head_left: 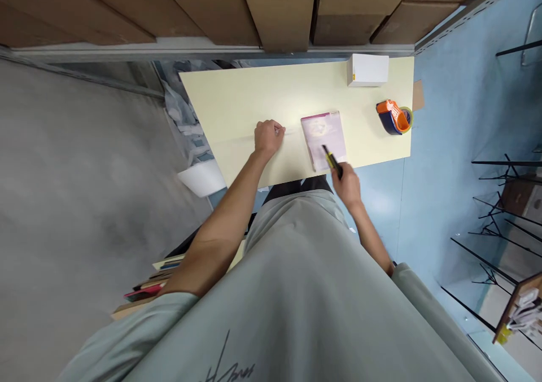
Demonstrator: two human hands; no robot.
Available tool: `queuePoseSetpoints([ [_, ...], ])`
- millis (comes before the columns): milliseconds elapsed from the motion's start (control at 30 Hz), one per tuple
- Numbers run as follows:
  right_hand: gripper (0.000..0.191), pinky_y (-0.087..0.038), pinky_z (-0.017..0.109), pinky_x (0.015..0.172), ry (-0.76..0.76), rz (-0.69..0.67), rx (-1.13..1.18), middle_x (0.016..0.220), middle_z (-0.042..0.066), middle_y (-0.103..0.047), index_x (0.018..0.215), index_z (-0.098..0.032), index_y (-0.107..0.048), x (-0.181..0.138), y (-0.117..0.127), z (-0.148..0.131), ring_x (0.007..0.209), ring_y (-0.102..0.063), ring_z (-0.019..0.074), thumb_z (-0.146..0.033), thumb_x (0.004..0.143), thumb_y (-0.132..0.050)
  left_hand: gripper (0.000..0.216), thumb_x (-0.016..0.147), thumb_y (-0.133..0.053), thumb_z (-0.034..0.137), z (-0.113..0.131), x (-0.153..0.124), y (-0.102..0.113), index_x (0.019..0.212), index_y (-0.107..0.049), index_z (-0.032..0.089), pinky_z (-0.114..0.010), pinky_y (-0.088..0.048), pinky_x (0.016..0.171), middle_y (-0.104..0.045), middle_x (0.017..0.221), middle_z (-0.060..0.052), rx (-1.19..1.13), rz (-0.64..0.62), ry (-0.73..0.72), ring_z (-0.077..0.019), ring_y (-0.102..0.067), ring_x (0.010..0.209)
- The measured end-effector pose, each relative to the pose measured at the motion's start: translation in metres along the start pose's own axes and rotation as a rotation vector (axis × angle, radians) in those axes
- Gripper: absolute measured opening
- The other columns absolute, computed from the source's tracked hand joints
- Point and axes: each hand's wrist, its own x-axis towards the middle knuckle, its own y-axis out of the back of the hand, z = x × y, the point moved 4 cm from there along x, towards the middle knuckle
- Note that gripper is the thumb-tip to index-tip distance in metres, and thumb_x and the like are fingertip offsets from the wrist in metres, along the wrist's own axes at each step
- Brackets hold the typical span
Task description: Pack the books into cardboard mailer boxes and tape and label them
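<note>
Left hand (pixel 268 136) curled shut on pale surface (pixel 228 96), centre frame, nothing seen in it. Pink packet (pixel 322 133) just right, unbraced. Right hand (pixel 349 185) grips yellow-black cutter (pixel 332 161), tip over packet. Risk: packet could slide, blade skidding toward near edge or body.

I see a pale yellow table (pixel 237 99) with a white box (pixel 367 69) at its far right corner and an orange tape dispenser (pixel 393 117) nearer me, well apart from the box. Brown cardboard boxes (pixel 279 9) fill the shelf behind. Crumpled plastic (pixel 182 111) lies off the table's left end, a stack of books (pixel 156 283) sits on the floor, and black wire racks (pixel 503 201) stand on the right.
</note>
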Motion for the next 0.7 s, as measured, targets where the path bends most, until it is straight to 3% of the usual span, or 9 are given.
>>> queuePoseSetpoints([
  [100, 0.034, -0.058, 0.043, 0.107, -0.027, 0.171, 0.119, 0.133, 0.022, -0.08, 0.133, -0.014, -0.069, 0.058, 0.023, 0.038, 0.12, -0.075, 0.0336, -0.032, 0.112, -0.051, 0.015, 0.112, -0.061, 0.032, 0.003, -0.011, 0.003, 0.109, -0.073, 0.024, -0.045, -0.047, 0.118, -0.078, 0.125, -0.011, 0.028, 0.013, 0.018, -0.0303, -0.061, 0.127],
  [267, 0.036, -0.056, 0.044, 0.112, -0.121, 0.259, 0.152, 0.133, 0.026, -0.078, 0.131, -0.011, -0.071, 0.129, 0.027, 0.085, 0.121, -0.074, 0.0337, -0.032, 0.109, -0.052, 0.019, 0.104, -0.065, 0.034, 0.0, -0.032, 0.011, 0.116, -0.075, 0.024, -0.051, -0.046, 0.123, -0.079, 0.133, -0.016, 0.134, 0.024, 0.102, -0.0378, -0.064, 0.135],
  [400, 0.037, -0.056, 0.048, 0.115, -0.096, 0.257, 0.108, 0.134, 0.026, -0.075, 0.134, -0.011, -0.07, 0.144, 0.025, 0.097, 0.125, -0.072, 0.034, -0.031, 0.109, -0.052, 0.022, 0.104, -0.06, 0.032, -0.01, -0.038, 0.025, 0.112, -0.079, 0.023, -0.049, -0.049, 0.122, -0.081, 0.132, -0.017, 0.171, 0.015, 0.211, -0.037, -0.069, 0.133],
  [533, 0.041, -0.054, 0.053, 0.12, -0.066, 0.275, -0.008, 0.142, 0.027, -0.067, 0.143, -0.01, -0.065, 0.149, 0.029, 0.098, 0.135, -0.066, 0.0367, -0.028, 0.108, -0.054, 0.028, 0.108, -0.058, 0.033, -0.02, -0.039, 0.051, 0.122, -0.079, 0.021, -0.049, -0.05, 0.122, -0.08, 0.135, -0.017, 0.164, 0.063, 0.329, -0.0355, -0.07, 0.133],
  [600, 0.045, -0.051, 0.056, 0.123, -0.014, 0.326, -0.046, 0.151, 0.028, -0.062, 0.148, -0.011, -0.063, 0.15, 0.035, 0.092, 0.142, -0.062, 0.0382, -0.027, 0.107, -0.054, 0.029, 0.106, -0.063, 0.032, -0.016, -0.044, 0.063, 0.128, -0.077, 0.019, -0.051, -0.046, 0.128, -0.077, 0.14, -0.019, 0.172, 0.099, 0.322, -0.0372, -0.066, 0.141],
  [700, 0.047, -0.048, 0.054, 0.128, 0.139, 0.318, -0.019, 0.156, 0.027, -0.06, 0.152, -0.011, -0.06, 0.149, 0.037, 0.072, 0.146, -0.058, 0.0362, -0.03, 0.111, -0.05, 0.044, 0.106, -0.065, 0.028, 0.004, -0.062, 0.069, 0.148, -0.068, 0.015, -0.055, -0.035, 0.137, -0.06, 0.165, -0.024, 0.155, 0.224, 0.2, -0.0405, -0.048, 0.16],
])
